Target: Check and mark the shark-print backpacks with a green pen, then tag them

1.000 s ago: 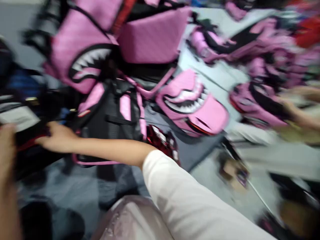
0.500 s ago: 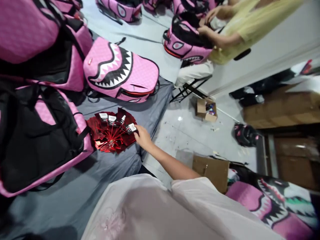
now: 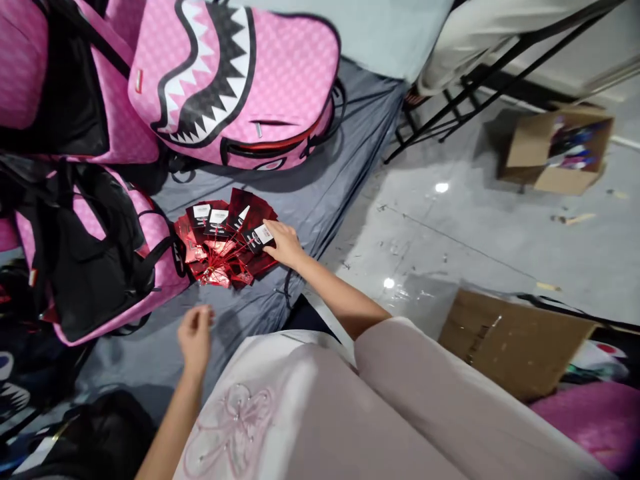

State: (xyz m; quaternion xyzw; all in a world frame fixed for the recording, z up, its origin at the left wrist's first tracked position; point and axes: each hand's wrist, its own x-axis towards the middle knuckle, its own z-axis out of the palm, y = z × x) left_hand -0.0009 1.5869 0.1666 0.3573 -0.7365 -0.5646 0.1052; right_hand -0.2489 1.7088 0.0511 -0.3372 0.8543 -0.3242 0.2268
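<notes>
A fan of shiny red hang tags (image 3: 225,243) with black-and-white labels lies on a grey cloth (image 3: 310,200). My right hand (image 3: 284,243) reaches to its right edge, fingers pinched on one tag. My left hand (image 3: 195,337) hovers just below the pile, fingers loosely curled, nothing visible in it. A pink backpack with a shark-mouth print (image 3: 235,87) lies behind the tags. Another pink backpack with its black back panel up (image 3: 95,260) lies to the left.
More pink backpacks (image 3: 45,73) are stacked at the far left. Beyond the cloth is a shiny grey floor (image 3: 450,227) with an open cardboard box (image 3: 555,150), a flattened carton (image 3: 510,340) and black folding chair legs (image 3: 450,110).
The view has swung down and closer to the tags. My left hand has come into view below the pile. My right hand stays at the pile's right edge.
</notes>
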